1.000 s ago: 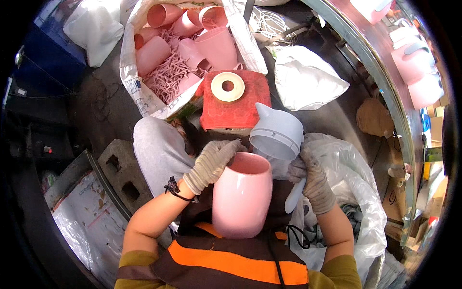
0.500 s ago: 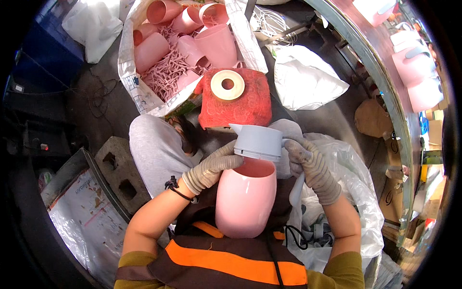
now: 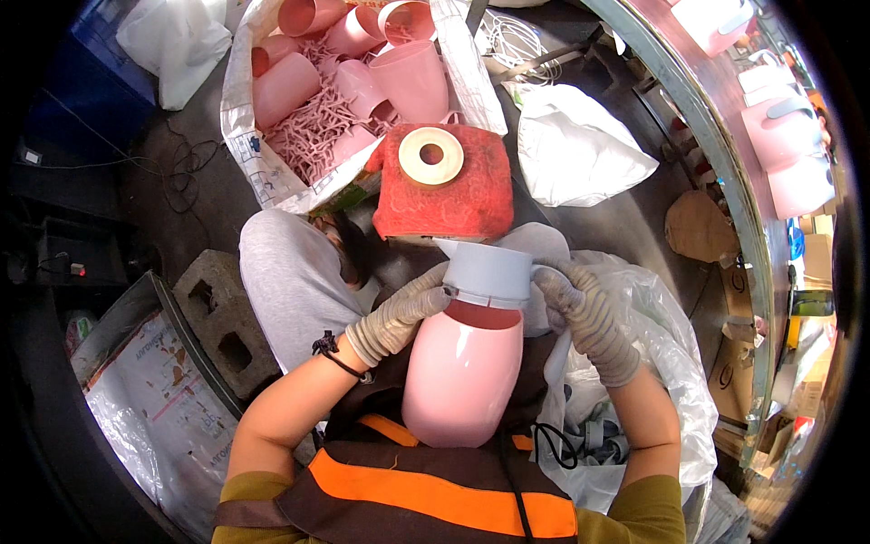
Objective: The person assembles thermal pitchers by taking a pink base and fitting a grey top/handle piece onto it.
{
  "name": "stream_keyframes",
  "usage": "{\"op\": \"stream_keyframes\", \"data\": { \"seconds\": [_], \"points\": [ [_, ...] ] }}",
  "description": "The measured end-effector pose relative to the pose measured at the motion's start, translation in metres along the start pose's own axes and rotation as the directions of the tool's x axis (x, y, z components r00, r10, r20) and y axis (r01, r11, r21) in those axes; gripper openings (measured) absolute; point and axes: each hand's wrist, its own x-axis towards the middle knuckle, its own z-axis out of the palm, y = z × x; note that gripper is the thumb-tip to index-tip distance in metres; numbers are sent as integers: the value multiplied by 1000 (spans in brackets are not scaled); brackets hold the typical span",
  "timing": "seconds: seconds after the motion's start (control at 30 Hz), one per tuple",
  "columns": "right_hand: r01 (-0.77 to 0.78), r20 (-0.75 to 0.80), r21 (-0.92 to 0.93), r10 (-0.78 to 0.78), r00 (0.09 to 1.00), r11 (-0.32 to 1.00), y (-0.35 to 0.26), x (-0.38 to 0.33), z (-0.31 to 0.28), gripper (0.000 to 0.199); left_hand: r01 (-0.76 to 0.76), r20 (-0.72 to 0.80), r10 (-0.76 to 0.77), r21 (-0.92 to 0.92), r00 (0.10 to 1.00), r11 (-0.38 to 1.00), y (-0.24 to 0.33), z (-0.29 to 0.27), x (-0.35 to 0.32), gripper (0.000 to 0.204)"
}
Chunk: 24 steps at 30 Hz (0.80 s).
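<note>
A pink plastic jug body (image 3: 462, 376) rests against my lap with its mouth facing away from me. A grey-blue spouted lid (image 3: 488, 272) sits on that mouth, slightly tilted. My gloved left hand (image 3: 399, 313) grips the lid's left side at the jug's rim. My gloved right hand (image 3: 584, 313) holds the lid's right side.
A red cushion (image 3: 444, 195) with a roll of tape (image 3: 430, 156) lies ahead. Behind it an open sack (image 3: 245, 136) holds several pink jug bodies. A clear bag (image 3: 671, 381) of grey parts sits at my right, a concrete block (image 3: 222, 322) at my left. Finished jugs (image 3: 784, 136) stand on a curved bench.
The grey-blue lid came from beside the jug down onto its mouth. Both hands shifted to the lid's two sides.
</note>
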Motion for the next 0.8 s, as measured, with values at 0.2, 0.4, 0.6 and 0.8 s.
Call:
{"op": "stream_keyframes", "data": {
  "seconds": [0.2, 0.4, 0.6, 0.8],
  "points": [
    [70, -21, -182, -75, 997, 981, 28, 6, -4, 37, 28, -65, -35, -101, 997, 995, -8, 3, -5, 72],
    [104, -9, -141, -106, 994, 985, 30, 0, 0, 38, 46, -92, -53, -79, 994, 996, 1, 17, -4, 74],
    [134, -19, -144, -138, 990, 980, 46, 0, 0, 41, 67, -105, -73, -61, 992, 996, -1, 23, -5, 77],
    [194, 70, -360, -181, 981, 913, 44, -6, -3, 47, 124, -87, -120, 46, 989, 991, -2, 19, -11, 77]
  ]
}}
